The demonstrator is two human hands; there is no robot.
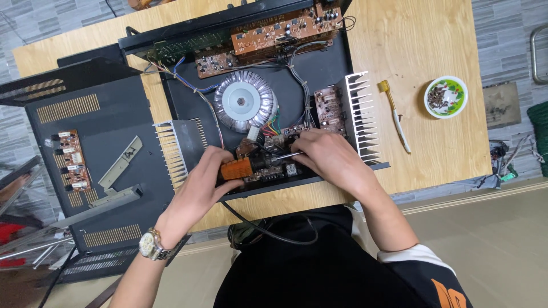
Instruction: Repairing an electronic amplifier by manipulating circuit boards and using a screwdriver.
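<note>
Silver wristwatch (pixel 150 245), black shirt with white-edged sleeve (pixel 419 268), orange print.

orange screwdriver handle (pixel 236 169), silver transformer (pixel 245 102), black chassis (pixel 319 68)

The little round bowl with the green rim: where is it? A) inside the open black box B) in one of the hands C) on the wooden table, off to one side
C: the bowl sits on the bare wooden table, outside the black box.

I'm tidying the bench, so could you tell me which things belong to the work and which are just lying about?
In use: left hand on orange-handled screwdriver; right hand at its shaft; open amplifier chassis.
Lying about: brush, small bowl, removed cover, loose circuit board.
</note>
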